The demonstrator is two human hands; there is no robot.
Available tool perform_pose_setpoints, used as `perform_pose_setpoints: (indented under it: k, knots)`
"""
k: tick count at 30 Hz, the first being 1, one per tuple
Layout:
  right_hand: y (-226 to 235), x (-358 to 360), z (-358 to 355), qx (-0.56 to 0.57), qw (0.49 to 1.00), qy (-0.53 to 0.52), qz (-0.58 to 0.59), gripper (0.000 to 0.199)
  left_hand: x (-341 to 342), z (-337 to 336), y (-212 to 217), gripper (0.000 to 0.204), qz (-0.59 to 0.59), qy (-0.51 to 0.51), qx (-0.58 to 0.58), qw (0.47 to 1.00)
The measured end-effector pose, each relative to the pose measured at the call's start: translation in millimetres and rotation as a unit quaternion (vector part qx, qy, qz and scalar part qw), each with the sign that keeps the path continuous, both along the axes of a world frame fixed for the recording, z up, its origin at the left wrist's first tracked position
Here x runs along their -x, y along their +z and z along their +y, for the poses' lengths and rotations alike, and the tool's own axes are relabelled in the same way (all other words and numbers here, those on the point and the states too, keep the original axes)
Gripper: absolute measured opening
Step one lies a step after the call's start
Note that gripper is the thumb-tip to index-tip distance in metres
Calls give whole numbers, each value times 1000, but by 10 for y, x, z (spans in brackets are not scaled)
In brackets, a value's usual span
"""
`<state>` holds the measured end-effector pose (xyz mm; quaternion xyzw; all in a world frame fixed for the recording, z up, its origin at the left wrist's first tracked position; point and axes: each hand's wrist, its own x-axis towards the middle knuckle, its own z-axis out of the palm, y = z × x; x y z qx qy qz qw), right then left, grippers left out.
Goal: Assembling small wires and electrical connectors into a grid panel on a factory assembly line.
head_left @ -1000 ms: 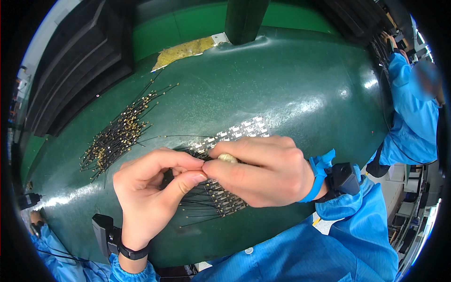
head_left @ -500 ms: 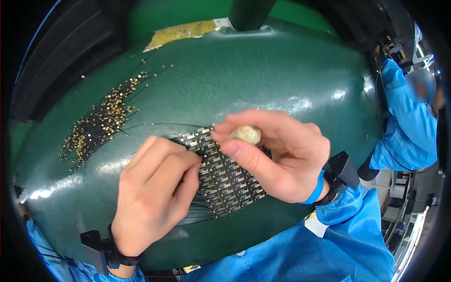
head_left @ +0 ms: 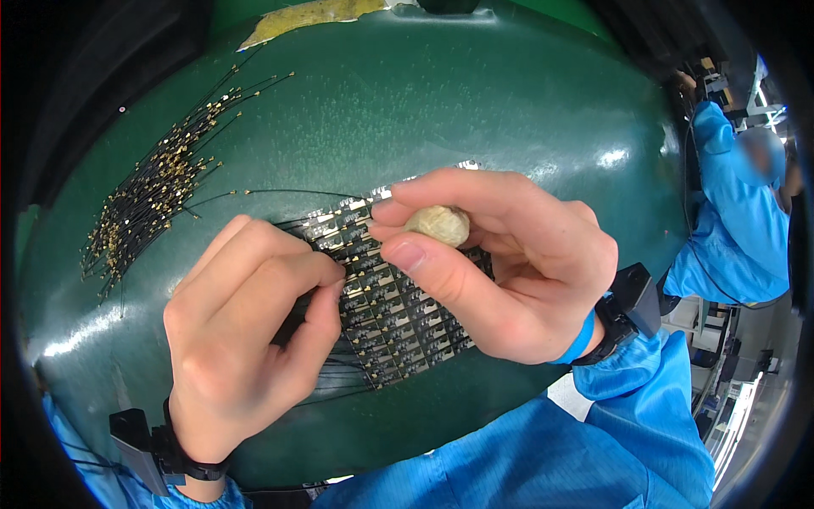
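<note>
A panel of small black circuit boards [head_left: 398, 327] in rows lies on the green mat [head_left: 543, 110]. Over its left part my left hand [head_left: 254, 322] is closed in a pinch, thumb against index finger; what sits between the fingertips is hidden. Thin black cables [head_left: 335, 373] run leftward from the panel's left edge, passing under that hand. My right hand [head_left: 509, 271] is above the panel's upper right part, its fingers closed round a pale tan object with a rounded end [head_left: 443, 226]. The hand hides the object's lower part.
A loose heap of short black cables with gold-coloured connectors [head_left: 165, 174] lies on the mat's left. One cable [head_left: 288, 191] stretches from near the heap to the panel. Torn yellow material [head_left: 305, 19] shows at the far edge. At right sits another person in blue sleeves [head_left: 733, 212].
In the picture, the panel and cable heap have shifted slightly left and up. My left hand appears farther left and lower. My right hand keeps its hold on the tan object.
</note>
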<state>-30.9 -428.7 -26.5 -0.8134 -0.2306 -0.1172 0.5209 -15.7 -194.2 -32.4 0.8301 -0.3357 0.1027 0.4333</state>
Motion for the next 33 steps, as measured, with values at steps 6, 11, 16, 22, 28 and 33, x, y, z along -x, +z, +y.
perform_pose_setpoints:
  k: [6, 11, 16, 22, 28, 33]
  knots:
    - [-11, -15, 34, 3, 1000, 2, -27, 29, 8, 16, 20, 23, -1, 1, -4, 1000]
    - [-4, -17, 16, 21, 999, 4, -30, 30, 5, 9, 21, 21, 1, 3, -8, 1000]
    - [-7, -21, 18, 21, 999, 6, -34, 29, 3, 7, 32, 21, 3, 0, -8, 1000]
    - [-13, -12, 7, 27, 999, 5, -38, 30, 6, -9, 13, 20, 6, 1, -3, 1000]
    - [1, -5, 8, 30, 999, 6, -36, 30, 13, -10, 20, 21, 8, -1, -7, 1000]
    - [14, 10, 16, 55, 998, -3, -44, 30, 18, -18, 8, 21, 7, 1, -6, 1000]
